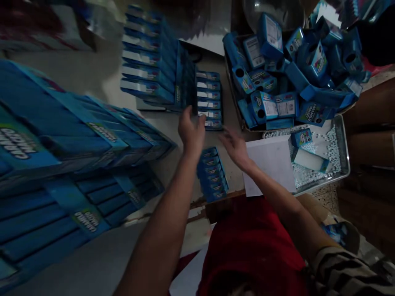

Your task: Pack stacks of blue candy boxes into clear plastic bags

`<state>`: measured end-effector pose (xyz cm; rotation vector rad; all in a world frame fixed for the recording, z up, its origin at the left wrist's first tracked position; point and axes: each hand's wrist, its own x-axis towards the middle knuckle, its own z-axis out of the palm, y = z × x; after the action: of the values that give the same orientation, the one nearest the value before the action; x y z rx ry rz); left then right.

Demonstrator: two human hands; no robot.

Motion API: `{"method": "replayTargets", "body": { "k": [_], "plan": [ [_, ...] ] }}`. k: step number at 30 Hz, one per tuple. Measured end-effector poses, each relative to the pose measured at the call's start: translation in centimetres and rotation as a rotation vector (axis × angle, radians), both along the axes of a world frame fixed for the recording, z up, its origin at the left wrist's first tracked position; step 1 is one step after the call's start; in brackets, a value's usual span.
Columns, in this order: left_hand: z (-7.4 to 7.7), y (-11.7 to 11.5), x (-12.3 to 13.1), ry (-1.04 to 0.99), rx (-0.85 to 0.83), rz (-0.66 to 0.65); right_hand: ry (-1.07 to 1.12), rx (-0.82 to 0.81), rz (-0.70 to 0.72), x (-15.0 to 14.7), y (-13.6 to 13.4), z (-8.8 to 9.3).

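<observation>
Leftmost, I see tall stacks of blue cartons [61, 156], well left of the short row of blue boxes [212, 173] that serves as my landmark. Just above that row, my left hand [191, 133] is lifted, its fingers loosely curled and holding nothing, touching the upper row of boxes [209, 98]. Right of the landmark row, my right hand [236, 147] hovers open, empty, beside a white sheet [270, 164]. Farther right sit a crate of loose blue boxes [290, 74] and a metal tray [342, 144].
</observation>
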<state>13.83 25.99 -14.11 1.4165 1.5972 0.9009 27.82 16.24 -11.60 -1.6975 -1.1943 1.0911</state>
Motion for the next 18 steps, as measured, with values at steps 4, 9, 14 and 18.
{"method": "replayTargets", "body": {
  "k": [4, 9, 14, 18],
  "plan": [
    [3.9, -6.9, 3.9, 0.307, 0.132, -0.313, -0.504, -0.005, -0.390, 8.7, -10.2, 4.2],
    [1.8, -10.1, 9.0, 0.429, 0.062, -0.777, -0.329, -0.040, -0.530, 20.9, -10.4, 2.2],
    [1.1, -12.7, 7.2, 0.296, -0.097, -0.948, 0.020, -0.093, -0.209, 22.5, -9.3, 0.8],
    [2.1, -12.7, 7.6, 0.235, -0.084, -0.789, 0.165, 0.060, -0.225, 21.2, -12.8, 1.9]
  ]
}}
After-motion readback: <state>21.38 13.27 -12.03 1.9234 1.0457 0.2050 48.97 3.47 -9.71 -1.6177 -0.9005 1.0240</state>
